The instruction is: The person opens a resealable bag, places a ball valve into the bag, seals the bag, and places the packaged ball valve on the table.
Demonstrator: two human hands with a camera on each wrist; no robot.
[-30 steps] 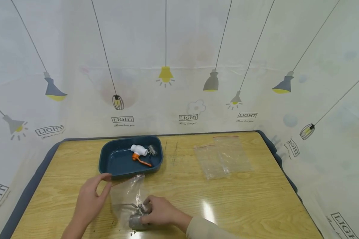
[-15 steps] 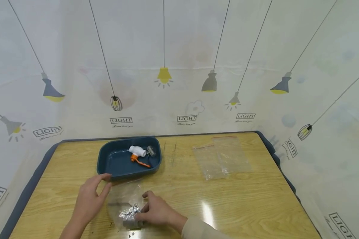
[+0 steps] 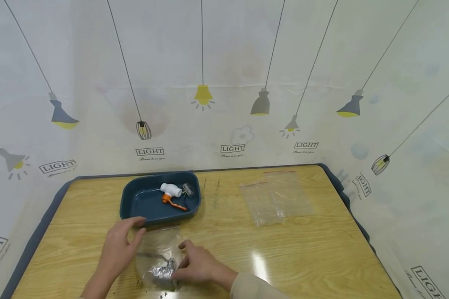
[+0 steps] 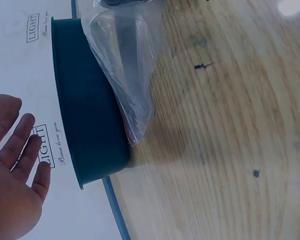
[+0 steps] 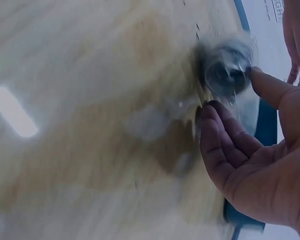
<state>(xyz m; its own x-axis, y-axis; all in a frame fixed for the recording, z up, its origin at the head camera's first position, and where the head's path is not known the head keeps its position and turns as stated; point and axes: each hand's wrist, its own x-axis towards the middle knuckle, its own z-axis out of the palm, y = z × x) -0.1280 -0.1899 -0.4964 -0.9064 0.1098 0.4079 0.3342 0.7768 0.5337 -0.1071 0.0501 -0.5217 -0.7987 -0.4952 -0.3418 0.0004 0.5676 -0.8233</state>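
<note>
A metal valve (image 3: 164, 270) with a long lever lies inside a clear zip bag (image 3: 157, 241) on the table. My right hand (image 3: 202, 264) holds the valve's near end through the plastic, thumb on one side and curled fingers on the other. The valve's round end (image 5: 227, 70) is blurred in the right wrist view. My left hand (image 3: 117, 247) hovers by the bag's upper left corner, thumb and forefinger apart. The left wrist view shows that hand (image 4: 17, 185) with loose fingers, away from the bag (image 4: 130, 65).
Behind the bag stands a dark blue tray (image 3: 142, 216) holding a white valve (image 3: 171, 190) with an orange handle (image 3: 176, 204) and a small metal fitting (image 3: 187, 190). Two flat zip bags (image 3: 262, 203) lie at the back right. Dark specks dot the wooden table (image 3: 303, 257).
The valve has turned and shifted slightly left within the bag, and the plastic is now more crumpled around it. My right hand moved left with it; my left hand shifted slightly right.
</note>
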